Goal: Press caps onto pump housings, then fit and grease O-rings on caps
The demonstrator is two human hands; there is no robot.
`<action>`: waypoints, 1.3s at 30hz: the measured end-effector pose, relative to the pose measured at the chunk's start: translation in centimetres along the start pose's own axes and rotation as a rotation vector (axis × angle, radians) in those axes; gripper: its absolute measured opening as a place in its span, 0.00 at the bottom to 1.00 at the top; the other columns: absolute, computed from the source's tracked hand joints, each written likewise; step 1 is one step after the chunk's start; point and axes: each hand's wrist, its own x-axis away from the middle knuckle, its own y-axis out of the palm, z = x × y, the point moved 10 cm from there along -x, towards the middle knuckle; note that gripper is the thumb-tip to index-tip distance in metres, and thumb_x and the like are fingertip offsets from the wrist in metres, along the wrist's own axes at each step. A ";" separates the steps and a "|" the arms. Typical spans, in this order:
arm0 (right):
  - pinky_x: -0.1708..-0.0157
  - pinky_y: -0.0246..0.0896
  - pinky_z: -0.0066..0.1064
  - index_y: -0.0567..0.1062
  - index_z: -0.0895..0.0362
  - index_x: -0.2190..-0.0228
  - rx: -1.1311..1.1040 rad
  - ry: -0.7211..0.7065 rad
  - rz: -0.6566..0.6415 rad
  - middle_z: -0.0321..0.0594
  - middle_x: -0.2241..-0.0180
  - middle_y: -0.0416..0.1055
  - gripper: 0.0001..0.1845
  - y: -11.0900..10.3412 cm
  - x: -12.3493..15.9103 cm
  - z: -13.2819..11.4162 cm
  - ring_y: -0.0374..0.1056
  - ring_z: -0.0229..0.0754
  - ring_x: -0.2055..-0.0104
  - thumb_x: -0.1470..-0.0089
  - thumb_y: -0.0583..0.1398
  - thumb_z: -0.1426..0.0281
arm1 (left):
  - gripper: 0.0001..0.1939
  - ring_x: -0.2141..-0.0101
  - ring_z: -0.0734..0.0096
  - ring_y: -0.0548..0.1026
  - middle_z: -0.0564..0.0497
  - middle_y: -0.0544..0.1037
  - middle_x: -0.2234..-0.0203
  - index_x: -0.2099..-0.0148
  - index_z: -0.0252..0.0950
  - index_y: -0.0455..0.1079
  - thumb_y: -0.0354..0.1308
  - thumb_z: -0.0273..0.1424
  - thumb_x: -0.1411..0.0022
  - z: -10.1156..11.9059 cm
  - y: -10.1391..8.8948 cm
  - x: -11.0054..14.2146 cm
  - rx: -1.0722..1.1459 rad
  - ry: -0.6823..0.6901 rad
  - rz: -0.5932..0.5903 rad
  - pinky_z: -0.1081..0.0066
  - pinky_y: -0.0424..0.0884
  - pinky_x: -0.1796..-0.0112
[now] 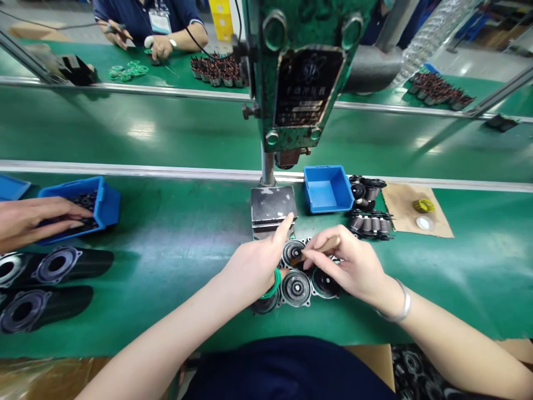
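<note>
My right hand (347, 264) pinches a small brush (332, 243) with a brown wooden handle. The brush's tip reaches down to the face of a round black motor end cap (293, 251), though the fingers partly cover it. Beside it my left hand (256, 266) is curled round several green rings (272, 286), one finger pointing up; its other fingertips are mostly hidden. Nearer to me stand more round end caps, among them a grey-rimmed one (296, 287) and one with a green ring round its edge (325, 282).
A green hand press (310, 83) rises behind its metal base block (272, 204). To its right are a blue bin (328, 189), black parts (370, 222) and cardboard (416, 214) bearing a yellow cap. At left, a co-worker's hand (37, 219) reaches into another blue bin (107, 203), near black cylindrical housings (79, 264).
</note>
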 end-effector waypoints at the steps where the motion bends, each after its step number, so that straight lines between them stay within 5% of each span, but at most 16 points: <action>1: 0.68 0.69 0.20 0.63 0.56 0.61 0.027 -0.046 0.038 0.34 0.69 0.74 0.07 -0.1 -0.2 -0.4 0.74 0.30 0.67 0.38 0.58 0.71 | 0.50 0.55 0.55 0.80 0.42 0.78 0.50 0.28 0.37 0.29 0.61 0.28 0.40 0.0 0.0 0.0 0.005 0.007 -0.001 0.67 0.73 0.63; 10: 0.60 0.71 0.30 0.66 0.60 0.60 0.320 -0.403 -0.137 0.44 0.61 0.73 0.05 3.5 0.3 -4.0 0.72 0.38 0.59 0.39 0.55 0.78 | 0.51 0.61 0.60 0.81 0.44 0.80 0.56 0.28 0.36 0.27 0.51 0.16 0.46 0.2 0.3 -0.2 -0.033 0.004 -0.050 0.69 0.73 0.65; 23: 0.52 0.74 0.36 0.73 0.61 0.60 0.645 -0.476 -0.340 0.47 0.57 0.75 0.12 1.3 3.2 -5.3 0.73 0.41 0.53 0.38 0.50 0.80 | 0.52 0.60 0.59 0.80 0.43 0.79 0.54 0.28 0.35 0.28 0.58 0.20 0.44 0.2 0.5 -0.4 -0.023 0.003 -0.035 0.69 0.73 0.65; 27: 0.49 0.73 0.33 0.69 0.58 0.55 0.333 -0.280 -0.237 0.45 0.54 0.74 0.11 -1.2 2.9 -3.5 0.72 0.38 0.50 0.39 0.55 0.79 | 0.49 0.56 0.57 0.80 0.40 0.74 0.45 0.28 0.40 0.31 0.59 0.23 0.41 0.1 -0.3 0.7 0.018 -0.007 0.006 0.68 0.74 0.63; 30: 0.57 0.74 0.24 0.65 0.55 0.56 -0.032 -0.083 -0.138 0.40 0.57 0.75 0.13 -1.9 2.7 -1.5 0.74 0.33 0.55 0.41 0.58 0.80 | 0.48 0.55 0.57 0.80 0.42 0.71 0.41 0.28 0.44 0.32 0.62 0.32 0.39 0.7 -1.0 2.9 0.088 0.024 0.101 0.68 0.75 0.62; 35: 0.59 0.72 0.23 0.67 0.57 0.62 -0.214 0.018 -0.321 0.39 0.59 0.74 0.02 1.6 1.0 0.1 0.74 0.31 0.58 0.37 0.57 0.72 | 0.61 0.65 0.59 0.82 0.45 0.76 0.47 0.30 0.43 0.22 0.69 0.34 0.46 1.6 1.0 5.6 0.070 -0.005 0.125 0.70 0.75 0.72; 39: 0.59 0.70 0.22 0.65 0.58 0.61 -0.237 0.041 -0.496 0.38 0.62 0.73 0.05 3.3 -0.7 0.3 0.73 0.30 0.60 0.36 0.56 0.69 | 0.60 0.65 0.60 0.83 0.43 0.76 0.46 0.30 0.43 0.20 0.67 0.31 0.44 1.9 1.8 5.9 0.014 -0.064 0.181 0.71 0.74 0.74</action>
